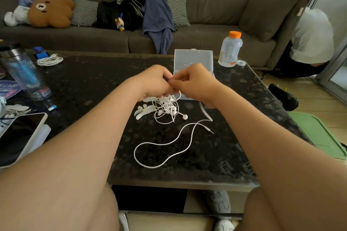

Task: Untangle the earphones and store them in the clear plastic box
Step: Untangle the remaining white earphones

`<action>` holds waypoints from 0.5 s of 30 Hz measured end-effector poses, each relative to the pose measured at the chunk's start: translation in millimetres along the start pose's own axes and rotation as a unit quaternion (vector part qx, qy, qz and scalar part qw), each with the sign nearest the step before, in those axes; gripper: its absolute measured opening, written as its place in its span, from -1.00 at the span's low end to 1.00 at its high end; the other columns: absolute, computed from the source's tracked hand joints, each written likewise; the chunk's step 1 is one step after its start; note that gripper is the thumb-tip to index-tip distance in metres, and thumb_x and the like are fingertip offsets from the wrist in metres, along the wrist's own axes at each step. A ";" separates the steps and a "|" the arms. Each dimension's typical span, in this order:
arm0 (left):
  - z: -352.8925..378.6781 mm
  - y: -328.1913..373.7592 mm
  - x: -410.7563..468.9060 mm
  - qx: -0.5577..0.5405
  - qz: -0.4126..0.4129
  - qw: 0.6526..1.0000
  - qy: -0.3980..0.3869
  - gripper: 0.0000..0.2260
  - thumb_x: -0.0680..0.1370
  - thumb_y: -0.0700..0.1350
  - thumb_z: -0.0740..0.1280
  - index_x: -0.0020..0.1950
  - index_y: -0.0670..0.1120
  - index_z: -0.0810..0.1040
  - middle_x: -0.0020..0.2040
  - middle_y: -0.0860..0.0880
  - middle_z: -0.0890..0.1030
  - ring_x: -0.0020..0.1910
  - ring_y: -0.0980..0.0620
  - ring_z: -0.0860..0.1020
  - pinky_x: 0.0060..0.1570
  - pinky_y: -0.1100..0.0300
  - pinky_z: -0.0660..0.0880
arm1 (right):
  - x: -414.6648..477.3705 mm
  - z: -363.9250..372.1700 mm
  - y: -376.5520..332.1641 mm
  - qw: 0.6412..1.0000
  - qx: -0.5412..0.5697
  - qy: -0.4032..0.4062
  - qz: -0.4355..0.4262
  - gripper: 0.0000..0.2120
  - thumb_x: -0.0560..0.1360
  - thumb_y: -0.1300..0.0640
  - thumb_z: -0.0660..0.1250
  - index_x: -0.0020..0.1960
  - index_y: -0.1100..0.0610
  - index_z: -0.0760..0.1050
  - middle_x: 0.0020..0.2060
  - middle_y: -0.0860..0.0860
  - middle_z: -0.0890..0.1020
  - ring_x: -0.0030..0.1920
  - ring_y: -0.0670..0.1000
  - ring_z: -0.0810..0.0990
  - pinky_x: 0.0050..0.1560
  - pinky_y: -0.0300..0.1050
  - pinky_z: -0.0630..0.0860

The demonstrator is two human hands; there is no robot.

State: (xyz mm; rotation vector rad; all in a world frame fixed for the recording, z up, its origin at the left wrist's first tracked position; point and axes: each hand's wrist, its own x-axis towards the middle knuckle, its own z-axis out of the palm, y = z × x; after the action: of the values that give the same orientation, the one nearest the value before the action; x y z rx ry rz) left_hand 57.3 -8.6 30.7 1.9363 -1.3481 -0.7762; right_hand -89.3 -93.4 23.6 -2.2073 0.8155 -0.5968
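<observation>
Head camera: left hand [155,80] and right hand [195,82], fingertips meeting, pinch tangled white wired earphones [166,108] lying on the dark speckled stone bench [93,80], open clear plastic box [193,58] just behind.

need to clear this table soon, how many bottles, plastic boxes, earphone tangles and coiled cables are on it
bottles: 2 (clear tumbler, orange-capped bottle)
clear plastic box: 1
earphone tangle: 1
coiled white cable: 1
total: 5
</observation>
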 end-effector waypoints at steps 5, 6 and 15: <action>3.7 -0.5 1.8 0.049 -0.006 0.998 0.045 -0.88 0.42 -0.13 0.65 -0.12 0.02 0.77 -0.22 0.03 0.69 -0.13 0.02 0.61 -0.09 0.08 0.53 | -3.3 0.4 -10.4 0.988 -0.138 -0.062 -0.011 -0.74 0.67 0.22 0.27 0.16 0.12 0.74 -0.12 0.06 0.72 -0.32 -0.08 0.52 -0.29 -0.27 0.41; 3.9 1.1 1.9 0.060 -0.014 0.996 0.060 -0.91 0.44 -0.12 0.64 -0.14 0.00 0.77 -0.20 0.02 0.69 -0.09 0.02 0.61 -0.03 0.06 0.55 | -3.3 1.5 -13.5 0.988 -0.141 -0.055 -0.011 -0.73 0.66 0.24 0.25 0.18 0.12 0.72 -0.03 0.08 0.72 -0.23 -0.03 0.57 -0.20 -0.21 0.48; -0.8 -2.7 11.5 0.029 -0.092 0.976 0.194 -0.79 0.48 0.05 0.60 -0.07 -0.07 0.74 0.05 -0.05 0.71 0.10 -0.06 0.65 -0.02 0.07 0.49 | -11.2 4.1 -31.5 0.986 -0.029 0.158 -0.047 -0.69 0.57 0.32 0.16 0.19 -0.02 0.41 -0.08 -0.05 0.65 0.01 0.13 0.63 0.23 0.27 0.50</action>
State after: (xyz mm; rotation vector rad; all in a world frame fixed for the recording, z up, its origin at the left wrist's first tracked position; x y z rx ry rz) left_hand 62.9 -18.7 27.9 2.1440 -0.9749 -0.4141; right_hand -82.8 -66.3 42.3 -2.2453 0.9013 -1.0004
